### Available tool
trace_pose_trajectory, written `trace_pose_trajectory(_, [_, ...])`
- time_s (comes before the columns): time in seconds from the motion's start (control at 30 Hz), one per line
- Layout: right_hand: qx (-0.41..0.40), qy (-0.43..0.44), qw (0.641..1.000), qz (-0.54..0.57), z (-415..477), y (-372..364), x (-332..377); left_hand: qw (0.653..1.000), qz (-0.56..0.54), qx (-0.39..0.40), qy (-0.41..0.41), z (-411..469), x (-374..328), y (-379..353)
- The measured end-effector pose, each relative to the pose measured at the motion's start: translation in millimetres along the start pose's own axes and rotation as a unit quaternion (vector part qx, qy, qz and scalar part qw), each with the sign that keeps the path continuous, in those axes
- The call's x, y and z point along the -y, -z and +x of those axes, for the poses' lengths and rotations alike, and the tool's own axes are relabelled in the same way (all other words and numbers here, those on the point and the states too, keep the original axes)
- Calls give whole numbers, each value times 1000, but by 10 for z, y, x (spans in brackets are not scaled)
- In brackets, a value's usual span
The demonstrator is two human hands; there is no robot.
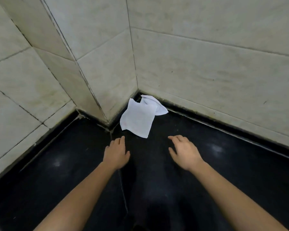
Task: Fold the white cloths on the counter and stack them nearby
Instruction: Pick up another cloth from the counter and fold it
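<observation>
Reaching toward frame centre, the left hand [116, 151] and right hand [183, 150] hover flat-fingered and empty above the dark bench [223, 164]. White cloths [138, 118] slump against the tiled wall [207, 64]; dragging one carelessly could bunch it or smear it along the grimy corner.

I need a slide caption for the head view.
Left hand and right hand, open, near white cloths in the counter corner.

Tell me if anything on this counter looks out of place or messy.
The front cloth in the corner lies skewed, its far corner apparently leaning on the tiled wall, and the rear cloth sits rumpled partly under it, not squared up. The left hand and right hand touch neither.
</observation>
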State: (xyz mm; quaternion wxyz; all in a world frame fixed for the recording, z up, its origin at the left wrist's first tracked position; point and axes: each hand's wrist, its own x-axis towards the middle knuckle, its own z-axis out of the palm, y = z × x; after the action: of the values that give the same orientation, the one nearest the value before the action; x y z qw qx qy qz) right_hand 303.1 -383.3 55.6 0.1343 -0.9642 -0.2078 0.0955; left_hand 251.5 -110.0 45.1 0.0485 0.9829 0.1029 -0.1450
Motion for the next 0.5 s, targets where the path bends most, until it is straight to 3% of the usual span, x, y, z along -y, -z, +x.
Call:
trace_pose_trajectory(0.37, [78,-15,997,2,1298,-1004,573,994,-43,-14,-95,1441,545,-473])
trace_pose_trajectory(0.5, [75,-39,995,-48,1418,-1215,626,990,-69,-75,-99,1534,620,-592])
